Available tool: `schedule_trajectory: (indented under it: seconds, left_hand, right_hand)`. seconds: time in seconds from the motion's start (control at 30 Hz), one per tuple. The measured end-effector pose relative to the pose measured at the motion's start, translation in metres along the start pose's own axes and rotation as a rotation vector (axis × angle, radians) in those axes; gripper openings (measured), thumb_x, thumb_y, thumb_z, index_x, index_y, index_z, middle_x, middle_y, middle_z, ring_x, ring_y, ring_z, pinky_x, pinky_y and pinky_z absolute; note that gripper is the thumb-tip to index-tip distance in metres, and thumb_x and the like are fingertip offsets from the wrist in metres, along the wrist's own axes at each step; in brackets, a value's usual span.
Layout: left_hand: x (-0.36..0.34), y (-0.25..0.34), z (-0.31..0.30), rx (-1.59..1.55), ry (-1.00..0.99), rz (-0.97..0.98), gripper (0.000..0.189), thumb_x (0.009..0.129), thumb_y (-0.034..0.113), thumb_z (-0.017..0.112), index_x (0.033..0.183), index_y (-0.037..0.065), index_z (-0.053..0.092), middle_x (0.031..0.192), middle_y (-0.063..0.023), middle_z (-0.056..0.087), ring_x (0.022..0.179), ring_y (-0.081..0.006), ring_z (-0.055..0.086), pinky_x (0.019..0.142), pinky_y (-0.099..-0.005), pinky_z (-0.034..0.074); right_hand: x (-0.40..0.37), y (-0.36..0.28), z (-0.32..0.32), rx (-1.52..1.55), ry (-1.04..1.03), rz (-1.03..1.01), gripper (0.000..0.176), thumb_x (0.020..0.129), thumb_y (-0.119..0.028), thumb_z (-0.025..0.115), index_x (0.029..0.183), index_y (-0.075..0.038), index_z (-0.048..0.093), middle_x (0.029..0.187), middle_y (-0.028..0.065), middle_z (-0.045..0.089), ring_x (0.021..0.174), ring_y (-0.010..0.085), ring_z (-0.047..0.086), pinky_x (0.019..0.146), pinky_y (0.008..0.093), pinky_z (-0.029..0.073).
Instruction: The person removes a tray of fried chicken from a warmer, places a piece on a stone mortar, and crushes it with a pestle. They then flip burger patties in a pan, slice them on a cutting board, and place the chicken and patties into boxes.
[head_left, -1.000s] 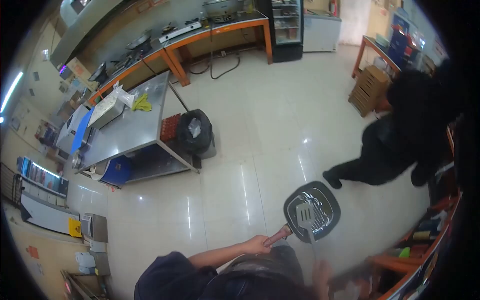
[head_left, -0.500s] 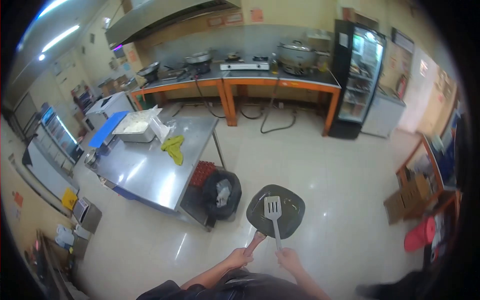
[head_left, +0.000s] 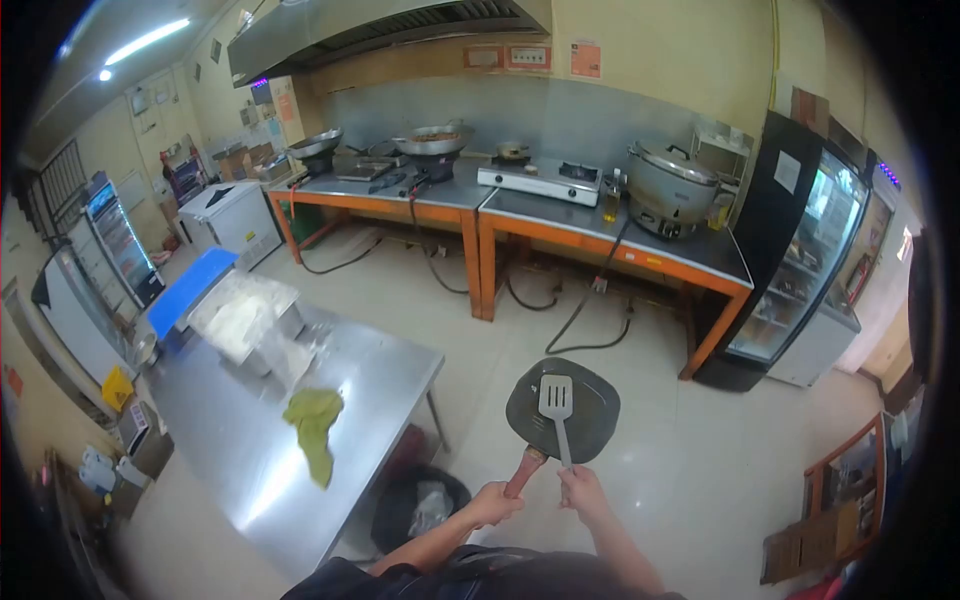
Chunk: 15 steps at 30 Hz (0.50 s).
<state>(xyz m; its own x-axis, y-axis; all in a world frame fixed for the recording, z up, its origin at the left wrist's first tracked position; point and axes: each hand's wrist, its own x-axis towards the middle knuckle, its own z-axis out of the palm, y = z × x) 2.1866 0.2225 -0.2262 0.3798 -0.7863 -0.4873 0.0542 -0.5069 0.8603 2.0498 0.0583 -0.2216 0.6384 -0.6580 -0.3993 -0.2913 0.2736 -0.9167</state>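
Note:
My left hand (head_left: 494, 503) is wrapped round the brown handle of a dark, square frying pan (head_left: 590, 410), held out in front of me above the floor. In my right hand (head_left: 582, 492) is the handle of a slotted spatula (head_left: 556, 398). The spatula's pale slotted head lies over the inside of the pan, overlapping its middle. Light streaks show on the pan's dark surface.
A steel table (head_left: 390, 365) with a green cloth (head_left: 315, 420) and a tray of white powder (head_left: 240, 315) stands left. Below it is a black bin (head_left: 385, 515). Ahead, orange-framed counters (head_left: 650, 262) carry a gas stove (head_left: 540, 183) and large pot (head_left: 670, 185). A glass-door fridge (head_left: 800, 250) stands right.
The counters and stove look closer and larger, and the steel table has shifted nearer on my left. Both hands keep hold of the pan and the spatula.

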Motion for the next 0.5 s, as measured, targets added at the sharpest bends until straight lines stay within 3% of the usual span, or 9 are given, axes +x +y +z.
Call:
schedule_trajectory:
  seconds: [0.13,0.23,0.37,0.5]
  left_hand:
    - [0.113,0.095,-0.049,-0.048,-0.024,-0.068,0.017,0.079,0.021,0.067,0.085,0.007,0.06,0.061,0.0004,0.052,0.047,-0.0094,0.046,0.04,-0.025,0.035]
    - [0.226,0.126,-0.08,-0.08,0.014,0.001,0.016,0.079,0.02,0.067,0.085,0.007,0.06,0.06,0.0007,0.052,0.046,-0.0092,0.046,0.04,-0.025,0.034]
    - [0.348,0.202,-0.127,-0.075,0.037,0.023,0.013,0.078,0.017,0.065,0.082,0.007,0.058,0.059,0.0011,0.05,0.046,-0.0084,0.045,0.039,-0.025,0.033]
    - [0.456,0.282,-0.176,-0.177,0.053,0.017,0.012,0.078,0.015,0.065,0.08,0.008,0.056,0.058,0.0013,0.048,0.044,-0.0079,0.044,0.039,-0.0246,0.032]
  right_hand:
    - [0.101,-0.076,-0.011,0.041,-0.006,-0.092,0.023,0.094,-0.024,0.057,0.084,-0.005,0.051,0.053,-0.0008,0.043,0.042,0.0103,0.044,0.042,0.0283,0.044]
    - [0.2,-0.135,-0.023,0.109,-0.034,-0.1,0.023,0.095,-0.025,0.057,0.084,-0.005,0.051,0.053,-0.0017,0.042,0.042,0.0093,0.042,0.042,0.0278,0.043]
    - [0.354,-0.167,-0.049,0.042,0.018,-0.196,0.022,0.095,-0.025,0.055,0.089,-0.004,0.055,0.053,-0.0028,0.04,0.042,0.0084,0.039,0.042,0.0276,0.041]
    - [0.481,-0.274,-0.069,0.029,-0.045,-0.178,0.023,0.095,-0.024,0.055,0.095,-0.001,0.057,0.053,-0.0029,0.04,0.043,0.0084,0.039,0.043,0.0267,0.04]
